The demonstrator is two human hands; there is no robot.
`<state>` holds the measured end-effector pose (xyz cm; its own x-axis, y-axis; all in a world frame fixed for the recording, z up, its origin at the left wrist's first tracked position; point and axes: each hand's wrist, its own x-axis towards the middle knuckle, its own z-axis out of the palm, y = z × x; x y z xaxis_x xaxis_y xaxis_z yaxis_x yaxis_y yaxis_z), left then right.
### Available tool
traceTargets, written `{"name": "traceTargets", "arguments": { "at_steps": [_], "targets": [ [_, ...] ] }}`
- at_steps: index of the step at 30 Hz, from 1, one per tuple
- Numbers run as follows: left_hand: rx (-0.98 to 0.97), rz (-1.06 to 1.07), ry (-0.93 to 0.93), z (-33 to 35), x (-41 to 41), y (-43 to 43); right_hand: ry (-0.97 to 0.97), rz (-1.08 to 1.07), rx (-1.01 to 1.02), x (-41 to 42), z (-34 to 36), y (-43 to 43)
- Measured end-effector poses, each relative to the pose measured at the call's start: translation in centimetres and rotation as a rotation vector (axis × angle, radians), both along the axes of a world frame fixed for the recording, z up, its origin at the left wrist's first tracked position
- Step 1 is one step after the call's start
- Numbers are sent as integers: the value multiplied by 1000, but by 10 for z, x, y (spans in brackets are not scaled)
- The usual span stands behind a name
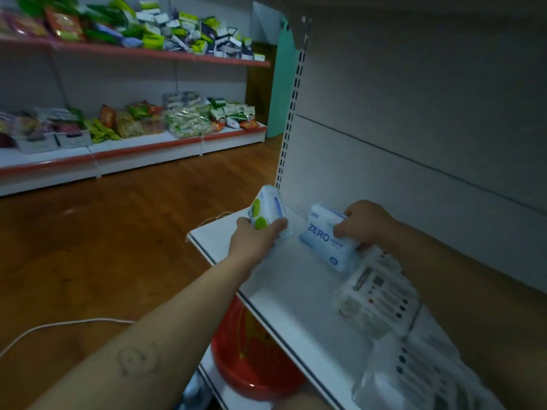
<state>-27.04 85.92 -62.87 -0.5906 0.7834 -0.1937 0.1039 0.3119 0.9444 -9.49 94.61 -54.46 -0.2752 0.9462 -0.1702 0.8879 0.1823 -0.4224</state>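
The right hand pinches the blue pack by its top edge, thumb against curled fingers, probably to stand it upright at the back of the white shelf. It is soft, pale blue, marked ZERO. The left hand curls its fingers round a green-dotted pack above the shelf's left end, seemingly the next one to place.
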Motion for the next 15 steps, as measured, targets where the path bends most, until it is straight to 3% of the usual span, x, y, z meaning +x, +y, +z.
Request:
{"name": "traceTargets", "arguments": {
  "at_steps": [3,5,8,11,15],
  "targets": [
    [-9,15,-68,-8,10,36,-42,-35,42,6,-6,19],
    [-10,10,-101,-12,12,53,-171,-6,152,11,-11,27],
    [34,-78,-32,-14,17,62,-375,54,321,20,-19,32],
    [24,-207,-2,-24,22,61,-473,66,349,25,-25,36],
    [32,-217,-34,-26,18,74,-455,55,356,22,-30,43]
  ]
}}
